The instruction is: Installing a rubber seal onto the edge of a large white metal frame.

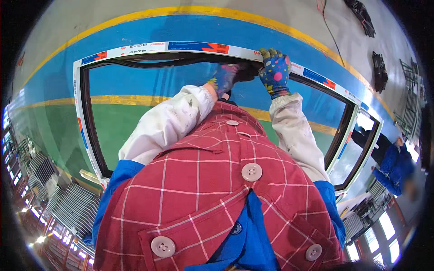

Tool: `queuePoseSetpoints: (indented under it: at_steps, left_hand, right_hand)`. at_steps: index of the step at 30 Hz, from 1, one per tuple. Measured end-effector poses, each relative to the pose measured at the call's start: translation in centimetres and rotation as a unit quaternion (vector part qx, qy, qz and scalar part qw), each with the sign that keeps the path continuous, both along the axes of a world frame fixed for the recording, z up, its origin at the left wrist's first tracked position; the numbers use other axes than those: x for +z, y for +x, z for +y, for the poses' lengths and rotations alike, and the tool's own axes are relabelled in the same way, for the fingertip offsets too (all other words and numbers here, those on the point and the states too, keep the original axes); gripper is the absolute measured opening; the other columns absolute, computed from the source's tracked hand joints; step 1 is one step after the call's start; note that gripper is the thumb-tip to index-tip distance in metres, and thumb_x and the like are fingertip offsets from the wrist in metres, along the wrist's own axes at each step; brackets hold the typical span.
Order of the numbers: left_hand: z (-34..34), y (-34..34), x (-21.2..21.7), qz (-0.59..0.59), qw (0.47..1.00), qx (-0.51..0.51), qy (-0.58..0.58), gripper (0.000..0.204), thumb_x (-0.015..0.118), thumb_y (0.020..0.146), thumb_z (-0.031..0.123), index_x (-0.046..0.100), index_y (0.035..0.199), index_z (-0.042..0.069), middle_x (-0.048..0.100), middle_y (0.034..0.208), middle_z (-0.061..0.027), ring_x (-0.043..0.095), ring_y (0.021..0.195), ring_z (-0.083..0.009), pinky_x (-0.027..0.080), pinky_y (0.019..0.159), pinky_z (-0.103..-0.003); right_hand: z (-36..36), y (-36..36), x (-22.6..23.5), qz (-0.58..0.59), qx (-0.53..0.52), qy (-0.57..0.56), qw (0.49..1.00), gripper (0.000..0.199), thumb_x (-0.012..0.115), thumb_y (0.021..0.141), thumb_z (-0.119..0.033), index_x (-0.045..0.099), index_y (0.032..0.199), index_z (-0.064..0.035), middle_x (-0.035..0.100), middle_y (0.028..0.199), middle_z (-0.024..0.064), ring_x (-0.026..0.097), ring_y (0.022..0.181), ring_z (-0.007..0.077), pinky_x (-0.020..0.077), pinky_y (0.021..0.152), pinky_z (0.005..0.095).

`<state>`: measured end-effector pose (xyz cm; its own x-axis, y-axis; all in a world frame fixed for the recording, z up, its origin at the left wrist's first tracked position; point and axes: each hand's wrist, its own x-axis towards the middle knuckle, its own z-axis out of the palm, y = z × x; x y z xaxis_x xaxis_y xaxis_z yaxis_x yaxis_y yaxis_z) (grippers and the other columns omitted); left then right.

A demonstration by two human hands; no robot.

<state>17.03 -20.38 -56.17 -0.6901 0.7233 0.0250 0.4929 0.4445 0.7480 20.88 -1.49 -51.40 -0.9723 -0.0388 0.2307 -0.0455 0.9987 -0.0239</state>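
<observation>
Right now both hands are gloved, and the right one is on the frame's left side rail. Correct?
Not quite, wrong rail: the head view shows the right hand on the frame's far rail. The rest stands: it and the left hand are both gloved.

Wht rect. frame, dk-lined, partly blu/red

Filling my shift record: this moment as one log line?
Left hand: blurred, near white frame | right hand: over its top rail
</observation>
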Motion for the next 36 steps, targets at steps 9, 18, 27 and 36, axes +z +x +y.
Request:
queuePoseSetpoints:
  at_steps: [9, 18, 27, 36]
  left_hand:
    - [-7.4, -3.8, 1.7, -0.568, 0.683, 0.249, 0.385, 0.027, 0.057, 0.085, 0.013, 0.057, 0.109, 0.001, 0.061, 0.104, -0.0163, 0.061, 0.092, -0.0290, 0.051, 0.081, -0.042]
    - [-5.5, -2.3, 1.0, -0.624, 0.624, 0.213, 0.420, 0.028, 0.052, 0.087, 0.010, 0.054, 0.112, -0.001, 0.061, 0.102, -0.0188, 0.063, 0.089, -0.0303, 0.052, 0.079, -0.041]
    - [-5.8, -2.5, -0.5, -0.597, 0.689, 0.161, 0.378, 0.029, 0.051, 0.086, 0.011, 0.054, 0.113, 0.000, 0.061, 0.107, -0.0140, 0.060, 0.096, -0.0266, 0.047, 0.086, -0.039]
    - [-6.7, -2.9, -1.3, -0.375, 0.870, 0.109, 0.300, 0.027, 0.051, 0.085, 0.008, 0.056, 0.111, 0.001, 0.062, 0.106, -0.0127, 0.061, 0.094, -0.0252, 0.047, 0.084, -0.038]
  right_hand:
    - [-2.3, -1.0, -0.2, 0.018, 0.029, -0.021, 0.999, 0.044, 0.064, 0.064, -0.016, 0.056, 0.108, -0.0146, 0.058, 0.100, 0.0083, 0.054, 0.094, 0.0261, 0.0382, 0.082, 0.0405]
    - [-5.0, -1.5, 0.1, 0.005, 0.004, -0.025, 1.000, 0.046, 0.060, 0.064, -0.012, 0.055, 0.110, -0.0115, 0.057, 0.103, 0.0106, 0.053, 0.097, 0.0270, 0.0365, 0.086, 0.0419]
    - [-7.4, -2.6, 0.5, 0.023, 0.004, -0.040, 0.999, 0.044, 0.058, 0.067, -0.015, 0.055, 0.111, -0.0108, 0.057, 0.105, 0.0112, 0.052, 0.100, 0.0268, 0.0354, 0.089, 0.0409]
    - [-9.9, -3.9, 0.6, 0.014, -0.019, 0.002, 1.000, 0.040, 0.058, 0.067, -0.018, 0.055, 0.107, -0.0110, 0.056, 0.101, 0.0082, 0.052, 0.095, 0.0252, 0.0371, 0.082, 0.0409]
